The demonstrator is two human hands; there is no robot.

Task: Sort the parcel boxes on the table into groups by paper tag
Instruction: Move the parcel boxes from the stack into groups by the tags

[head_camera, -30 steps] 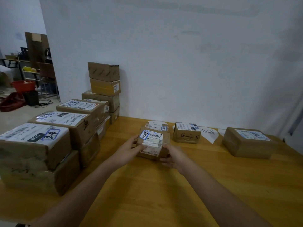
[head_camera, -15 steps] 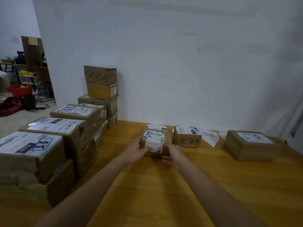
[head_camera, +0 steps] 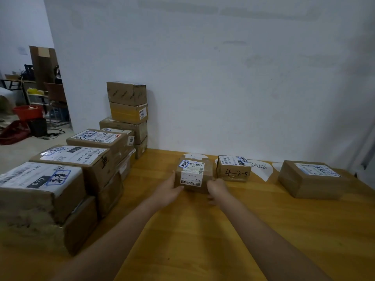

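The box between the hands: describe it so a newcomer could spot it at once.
On the wooden table, three parcels line the white wall, right of the big stacks. It is the leftmost, the small box between the left hand and right hand; unlike the box marked 4-2-5 beside it, its labels run down the front.

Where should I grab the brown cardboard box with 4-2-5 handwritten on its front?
Probably pinch the brown 4-2-5 box across its front and back faces, coming down from above. It sits flat on the wooden table with nothing on top, while its left face is crowded by the small labelled cardboard box that the left hand and right hand touch.
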